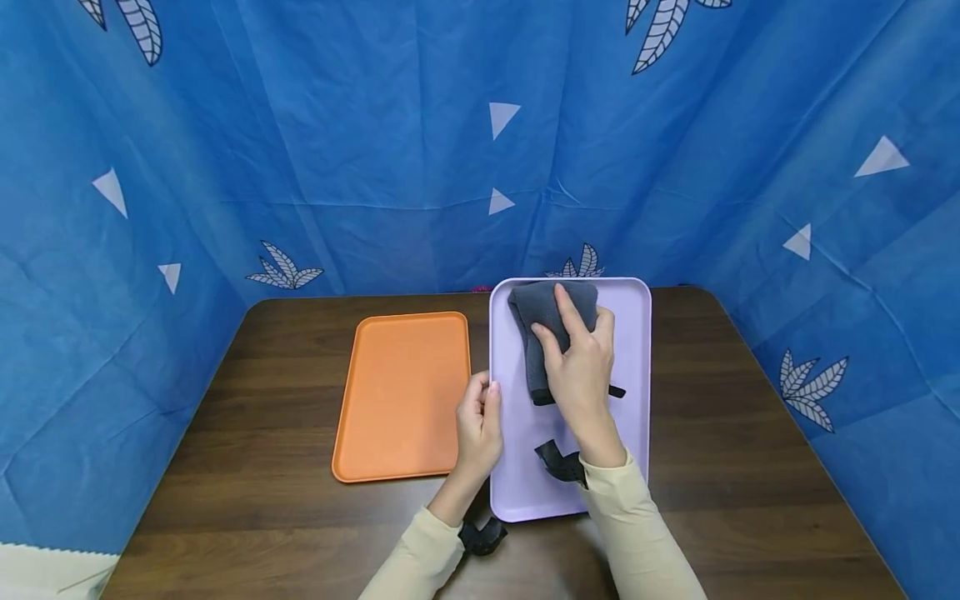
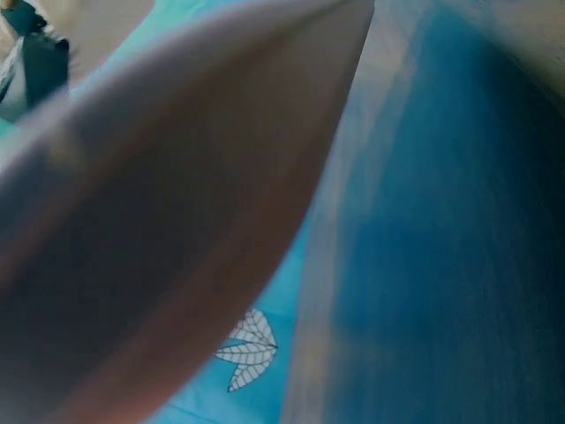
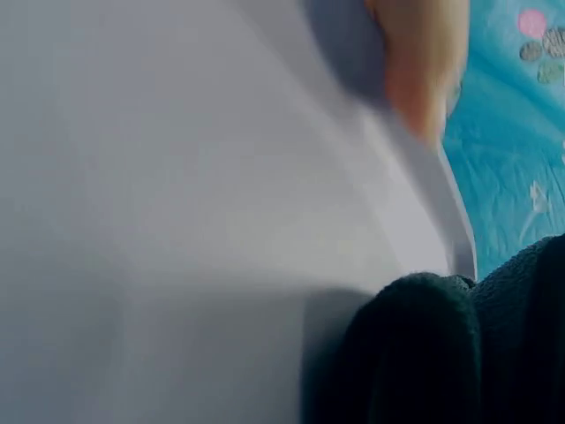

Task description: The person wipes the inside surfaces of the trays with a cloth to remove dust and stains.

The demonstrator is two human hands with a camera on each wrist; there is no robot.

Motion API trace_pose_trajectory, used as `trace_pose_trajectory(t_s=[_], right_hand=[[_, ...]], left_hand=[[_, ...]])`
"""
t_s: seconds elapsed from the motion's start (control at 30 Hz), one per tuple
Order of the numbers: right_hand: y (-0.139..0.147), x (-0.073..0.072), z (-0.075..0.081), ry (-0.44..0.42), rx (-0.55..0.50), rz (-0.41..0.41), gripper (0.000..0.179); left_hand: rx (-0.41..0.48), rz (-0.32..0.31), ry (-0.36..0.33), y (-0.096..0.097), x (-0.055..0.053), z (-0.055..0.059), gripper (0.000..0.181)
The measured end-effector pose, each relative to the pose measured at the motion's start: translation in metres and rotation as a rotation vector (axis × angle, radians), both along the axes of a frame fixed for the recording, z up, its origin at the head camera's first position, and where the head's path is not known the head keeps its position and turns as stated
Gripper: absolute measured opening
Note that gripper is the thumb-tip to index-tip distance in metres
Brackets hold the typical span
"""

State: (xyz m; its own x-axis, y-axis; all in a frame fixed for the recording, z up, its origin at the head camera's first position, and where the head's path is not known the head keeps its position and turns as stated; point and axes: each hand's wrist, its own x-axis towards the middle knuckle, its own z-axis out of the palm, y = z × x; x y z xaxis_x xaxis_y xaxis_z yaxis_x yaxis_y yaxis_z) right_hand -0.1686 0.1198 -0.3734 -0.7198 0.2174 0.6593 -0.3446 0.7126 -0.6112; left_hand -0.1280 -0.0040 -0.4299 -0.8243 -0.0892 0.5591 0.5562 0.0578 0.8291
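Note:
A lavender tray (image 1: 630,433) is held up over the table in the head view, its flat inner face toward me. My left hand (image 1: 480,423) grips its left edge, thumb over the rim and the other fingers largely hidden behind. A folded dark grey cloth (image 1: 537,333) lies against the upper part of the tray, and my right hand (image 1: 583,362) holds it there, index finger stretched along it. Seen from the right wrist, the dark cloth (image 3: 415,353) bunches near the rim, with blurred left-hand fingertips (image 3: 424,79) farther along that edge.
Left of the lavender tray, an orange tray (image 1: 405,396) lies on the dark wooden table (image 1: 247,467). Blue patterned curtains (image 1: 360,150) hang behind the table and along both sides. Black straps (image 1: 483,536) hang by the wrists.

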Motion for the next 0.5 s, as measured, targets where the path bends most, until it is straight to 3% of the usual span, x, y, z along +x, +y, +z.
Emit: trace_pose_trajectory(t_s=[0.2,0.5], right_hand=[[-0.021,0.004,-0.002,0.014,0.071,0.022,0.053],[-0.027,0.003,-0.003,0.017,0.074,0.020,0.053]], left_hand=[[-0.001,0.026,-0.006,0.000,-0.001,0.000,0.012],[0.033,0.016,-0.022,-0.003,-0.003,-0.002,0.012]])
